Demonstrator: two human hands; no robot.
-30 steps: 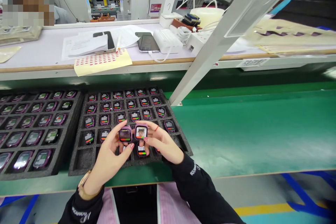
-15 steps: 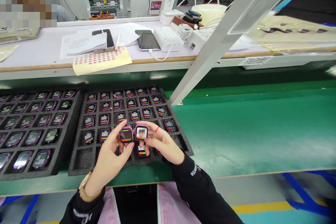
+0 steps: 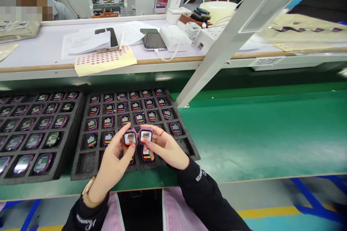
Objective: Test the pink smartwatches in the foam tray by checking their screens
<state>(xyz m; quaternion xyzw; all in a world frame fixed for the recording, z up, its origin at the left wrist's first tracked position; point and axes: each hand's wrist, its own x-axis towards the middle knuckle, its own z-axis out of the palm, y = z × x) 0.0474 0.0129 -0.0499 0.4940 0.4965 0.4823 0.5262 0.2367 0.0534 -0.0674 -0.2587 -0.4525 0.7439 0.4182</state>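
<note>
Nothing's reading clearly: white lettering [image 3: 201, 174] is crossing R sleeve [image 3: 214, 198] behind R hand [image 3: 168, 148] (blurry, tbh), tiny txt [image 3: 107, 121] is showing on watch screens [image 3: 140, 117] beyond L hand [image 3: 115, 160], red marks [image 3: 100, 57] are dotting yellow sheet [image 3: 108, 66] farther out.

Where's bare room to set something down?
Bare green bench lies right of the post's foot and the watch tray beneath your left hand and right hand. Crowded: most of that tray, the left tray, and the paper-strewn shelf behind.

green bench [image 3: 257, 133] | lilac-white shelf [image 3: 40, 56] | slanted post [image 3: 215, 58] | yellow floor stripe [image 3: 268, 213]
</note>
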